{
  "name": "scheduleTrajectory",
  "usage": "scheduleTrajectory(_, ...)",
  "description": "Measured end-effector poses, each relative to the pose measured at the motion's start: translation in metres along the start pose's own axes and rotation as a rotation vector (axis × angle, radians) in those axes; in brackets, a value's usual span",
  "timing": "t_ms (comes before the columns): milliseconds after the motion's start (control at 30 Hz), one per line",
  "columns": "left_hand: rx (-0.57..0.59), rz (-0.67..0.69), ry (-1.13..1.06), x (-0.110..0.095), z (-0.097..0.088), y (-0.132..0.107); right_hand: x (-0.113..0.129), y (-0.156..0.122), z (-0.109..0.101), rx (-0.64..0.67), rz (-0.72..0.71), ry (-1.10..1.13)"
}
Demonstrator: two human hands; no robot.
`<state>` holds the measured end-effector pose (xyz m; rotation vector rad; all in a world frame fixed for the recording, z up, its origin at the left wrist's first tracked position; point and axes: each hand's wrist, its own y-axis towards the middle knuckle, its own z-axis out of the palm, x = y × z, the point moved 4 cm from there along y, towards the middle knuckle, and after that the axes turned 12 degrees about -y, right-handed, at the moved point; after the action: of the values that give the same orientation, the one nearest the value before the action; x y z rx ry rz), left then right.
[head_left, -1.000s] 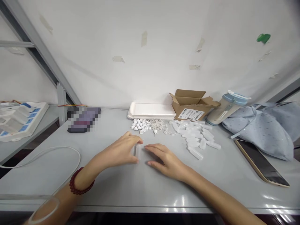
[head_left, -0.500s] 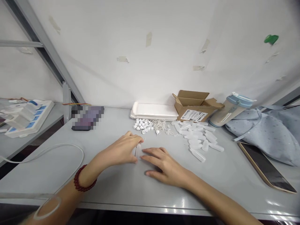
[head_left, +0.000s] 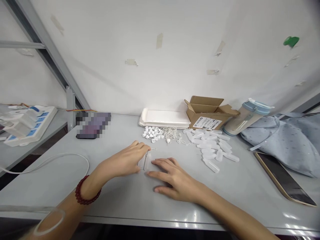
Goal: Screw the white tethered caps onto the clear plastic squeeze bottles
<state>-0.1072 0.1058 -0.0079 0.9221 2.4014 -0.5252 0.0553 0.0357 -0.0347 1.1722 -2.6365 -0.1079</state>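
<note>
My left hand (head_left: 126,160), with a red bead bracelet at the wrist, grips a small translucent plastic tube (head_left: 141,162) lengthwise between thumb and fingertips, low over the table. Just right of it stretches a second translucent tube (head_left: 148,161), parallel to the first. My right hand (head_left: 172,178) rests open, fingers spread, its index and middle fingertips at the second tube's right side; whether they press on it I cannot tell. A short white string end (head_left: 153,149) shows beyond my left fingertips.
Behind my hands lie small white caps (head_left: 152,133), white strings (head_left: 170,133) and loose translucent tubes (head_left: 210,146). Farther back are white trays (head_left: 167,117), a cardboard box (head_left: 208,115) and a bottle (head_left: 246,116). Phones (head_left: 285,178) (head_left: 93,125) flank the workspace; a white cable (head_left: 75,154) runs left.
My left hand has shifted slightly left, and two tubes now show side by side between my hands. The white string end has come into view. My right hand has barely moved.
</note>
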Motion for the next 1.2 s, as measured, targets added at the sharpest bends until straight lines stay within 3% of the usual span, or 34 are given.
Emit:
scheduleTrajectory(600, 0.025, 0.007, -0.027, -0.0012, 0.0037, -0.0004, -0.0011, 0.0036, 0.002, 0.078, 0.044, -0.013)
scheduleTrajectory(1200, 0.006, -0.036, -0.026, -0.001, 0.0048, 0.0027, -0.0052, 0.0038, -0.0007, 0.036, 0.046, 0.028)
